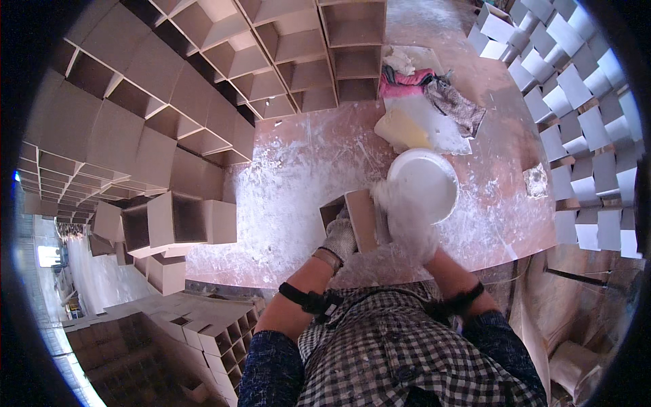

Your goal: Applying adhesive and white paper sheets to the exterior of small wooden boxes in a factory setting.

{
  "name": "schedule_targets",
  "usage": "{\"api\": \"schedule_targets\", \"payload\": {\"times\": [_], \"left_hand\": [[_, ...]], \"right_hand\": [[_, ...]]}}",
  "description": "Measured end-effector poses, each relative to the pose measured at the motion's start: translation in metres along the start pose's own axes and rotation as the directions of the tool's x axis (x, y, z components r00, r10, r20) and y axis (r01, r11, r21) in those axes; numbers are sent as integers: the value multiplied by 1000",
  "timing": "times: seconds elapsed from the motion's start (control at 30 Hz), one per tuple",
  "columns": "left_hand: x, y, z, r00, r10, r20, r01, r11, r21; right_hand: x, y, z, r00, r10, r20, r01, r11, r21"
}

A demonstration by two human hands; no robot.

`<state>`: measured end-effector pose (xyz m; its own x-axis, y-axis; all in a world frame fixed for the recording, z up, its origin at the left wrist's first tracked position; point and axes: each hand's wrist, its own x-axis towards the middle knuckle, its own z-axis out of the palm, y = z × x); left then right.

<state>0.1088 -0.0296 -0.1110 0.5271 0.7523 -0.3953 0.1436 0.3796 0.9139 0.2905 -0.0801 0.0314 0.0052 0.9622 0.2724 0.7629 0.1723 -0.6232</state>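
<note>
My left hand point(341, 239), in a pale knit glove, grips a small open brown cardboard box point(367, 222) from its left side and holds it tilted over the work surface. On the box's right is my right hand point(415, 234), smeared by motion, so its fingers and anything in them cannot be made out. A whitish blur lies between that hand and the box. Just beyond my right hand stands a round white tub point(444, 171) with white contents inside. White smears and powder cover the reddish table point(291, 152) around them.
Stacked open brown boxes point(285, 54) rise at the far left, with loose boxes point(180, 220) nearer. Crumpled cloths point(454, 105) and a yellowish pad point(401, 130) lie behind the tub. Rows of white-faced boxes point(583, 129) line the right. More boxes point(196, 332) stand at lower left.
</note>
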Motion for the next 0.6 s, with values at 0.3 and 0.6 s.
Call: {"api": "schedule_targets", "payload": {"times": [0.3, 0.6], "left_hand": [[-22, 88, 31, 940, -326, 105, 331, 788, -519], [-27, 122, 23, 936, -328, 129, 42, 466, 884]], "right_hand": [[9, -23, -6, 988, -89, 124, 116, 965, -235], [-38, -63, -15, 968, -32, 249, 38, 999, -23]]}}
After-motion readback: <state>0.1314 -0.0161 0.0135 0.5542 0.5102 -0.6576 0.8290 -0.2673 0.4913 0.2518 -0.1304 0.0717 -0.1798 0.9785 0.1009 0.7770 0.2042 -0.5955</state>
